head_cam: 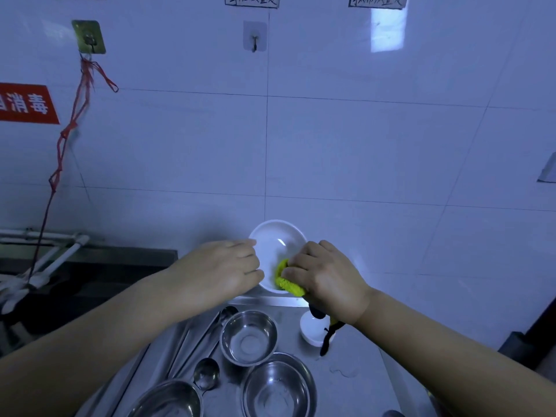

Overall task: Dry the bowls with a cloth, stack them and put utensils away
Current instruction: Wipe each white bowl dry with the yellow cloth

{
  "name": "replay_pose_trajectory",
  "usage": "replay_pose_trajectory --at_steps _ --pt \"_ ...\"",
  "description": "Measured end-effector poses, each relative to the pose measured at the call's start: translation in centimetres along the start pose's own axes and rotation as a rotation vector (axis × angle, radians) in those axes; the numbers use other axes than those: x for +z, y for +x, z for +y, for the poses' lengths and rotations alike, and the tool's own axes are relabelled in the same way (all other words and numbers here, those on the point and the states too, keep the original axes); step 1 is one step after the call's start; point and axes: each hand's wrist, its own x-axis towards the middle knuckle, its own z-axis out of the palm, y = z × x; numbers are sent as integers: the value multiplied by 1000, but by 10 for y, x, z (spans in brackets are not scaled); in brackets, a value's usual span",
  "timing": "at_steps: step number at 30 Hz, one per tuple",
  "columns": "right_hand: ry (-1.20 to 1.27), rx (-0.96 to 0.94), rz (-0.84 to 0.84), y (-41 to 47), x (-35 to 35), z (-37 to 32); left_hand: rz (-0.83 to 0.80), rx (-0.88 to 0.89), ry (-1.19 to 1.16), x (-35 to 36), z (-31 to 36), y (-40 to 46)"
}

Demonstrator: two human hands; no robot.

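Note:
A white bowl point(276, 245) is held up above the steel counter, tilted toward me. My left hand point(219, 269) grips its left rim. Inside the bowl's lower part, my right hand point(328, 278) holds a yellow-green cloth point(285, 279) pressed against the surface; a dark and yellow end of the cloth hangs below the wrist. Three steel bowls stand on the counter: one in the middle point(249, 338), one nearer point(278, 386), one at the front left point(168, 400). A small white bowl point(311, 328) stands at the right. Spoons point(206, 375) and chopsticks point(192, 344) lie to the left.
The steel counter point(355, 383) runs toward a white tiled wall with two hooks point(254, 40). A red net bag string point(64, 130) hangs from the left hook. A dark sink area with white pipes point(51, 254) lies at the left.

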Motion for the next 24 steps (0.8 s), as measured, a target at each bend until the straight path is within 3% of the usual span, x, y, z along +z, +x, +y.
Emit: replay_pose_trajectory --at_steps 4,7,9,11,12,14,17,24 --pt "93 18 42 -5 3 0 -85 17 -82 0 3 0" --pt "241 92 116 -7 4 3 -125 -108 -193 6 5 -7" --pt "392 307 209 -6 -1 7 -113 -477 -447 12 14 -13" --pt "506 573 279 -4 -3 8 -81 -970 -885 13 24 -9" --pt "560 646 281 -2 -3 5 -28 -1135 -1109 14 28 -5" --pt "677 629 245 3 0 -10 100 -1283 -1434 14 34 7" --pt "822 589 230 8 6 -38 195 -1302 -1658 10 36 19" --pt "797 519 395 18 12 -46 199 -1222 -1735 9 37 25"
